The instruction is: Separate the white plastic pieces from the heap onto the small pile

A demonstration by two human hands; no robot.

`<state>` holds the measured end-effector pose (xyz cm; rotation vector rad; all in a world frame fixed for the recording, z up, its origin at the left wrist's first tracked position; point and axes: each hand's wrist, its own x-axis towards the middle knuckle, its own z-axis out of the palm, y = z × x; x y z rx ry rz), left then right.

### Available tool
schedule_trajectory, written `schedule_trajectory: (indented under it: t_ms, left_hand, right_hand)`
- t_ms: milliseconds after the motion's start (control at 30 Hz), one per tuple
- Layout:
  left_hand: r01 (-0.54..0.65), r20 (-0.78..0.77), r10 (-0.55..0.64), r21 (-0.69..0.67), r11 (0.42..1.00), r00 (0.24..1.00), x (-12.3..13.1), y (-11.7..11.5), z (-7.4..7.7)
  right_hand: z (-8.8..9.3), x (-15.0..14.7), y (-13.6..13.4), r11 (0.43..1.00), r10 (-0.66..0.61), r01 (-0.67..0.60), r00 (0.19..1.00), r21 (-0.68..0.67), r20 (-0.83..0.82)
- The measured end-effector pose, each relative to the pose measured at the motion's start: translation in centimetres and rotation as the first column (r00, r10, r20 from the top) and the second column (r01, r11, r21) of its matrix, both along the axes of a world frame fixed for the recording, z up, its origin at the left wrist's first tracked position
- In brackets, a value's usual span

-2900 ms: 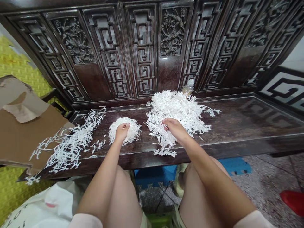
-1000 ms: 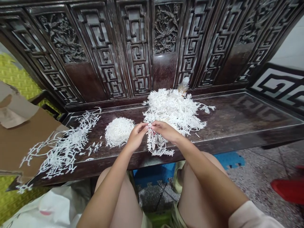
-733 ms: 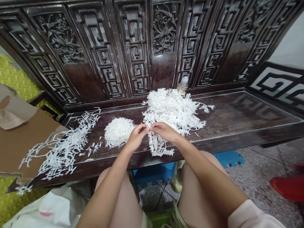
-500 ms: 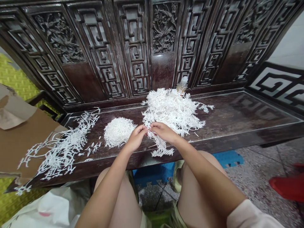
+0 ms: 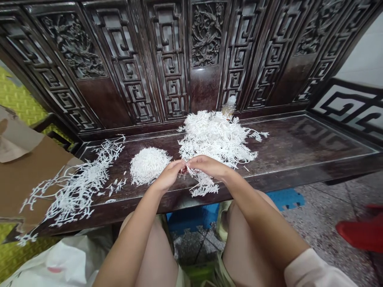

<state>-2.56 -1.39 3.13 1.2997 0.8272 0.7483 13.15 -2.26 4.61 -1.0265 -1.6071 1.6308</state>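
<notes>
Fingers [image 5: 180, 164] of the left hand [image 5: 169, 176] and right hand [image 5: 208, 167] clamp one white sprig [image 5: 201, 185] near the worktop's [image 5: 299, 147] front edge, between a round white tuft [image 5: 148, 166] and a large white heap [image 5: 212, 135]; the right end lies well apart.

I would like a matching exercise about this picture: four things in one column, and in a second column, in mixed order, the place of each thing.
Things:
1. White round mound
2. Small bottle
3. Brown cardboard
4. Red object

Places:
A. Right edge of the view, above the speckled floor
B. Behind the big white heap
C. Beside the left hand
D. Left end of the wooden bench

Pairs: 1-C, 2-B, 3-D, 4-A
</notes>
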Motion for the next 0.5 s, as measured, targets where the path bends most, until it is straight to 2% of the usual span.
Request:
schedule_trajectory:
  t_ms: [100,167,233,367,433,500]
  left_hand:
    - [0.054,0.126,-0.041,-0.106,0.993,0.991,0.2,-0.3,0.4]
    - [0.071,0.195,-0.044,-0.136,0.988,0.98,-0.1,-0.4,0.8]
    - [0.049,0.25,-0.011,-0.146,0.988,0.968,-0.9,0.0,1.2]
    - [-0.133,0.352,0.2,-0.205,0.97,0.914,-3.7,1.4,1.4]
    - [-0.165,0.375,0.265,-0.276,0.947,0.889,-4.4,2.0,1.0]
    - [-0.145,0.377,0.276,-0.342,0.929,0.884,-4.2,2.2,0.5]
  right_hand:
    - [0.8,0.0,-0.4,0.997,0.08,-0.082,0.991,-0.014,-0.107]
    - [1.2,0.4,-0.6,0.997,0.067,-0.072,0.988,-0.028,-0.137]
    - [1.5,1.2,-0.6,0.999,-0.012,0.006,0.992,-0.045,-0.128]
    - [1.5,2.8,0.0,0.955,-0.295,0.292,0.954,-0.049,-0.06]
    - [1.1,2.7,0.3,0.942,-0.333,0.331,0.943,-0.047,-0.021]
    - [0.4,1.9,0.5,0.959,-0.282,0.282,0.959,-0.04,0.017]
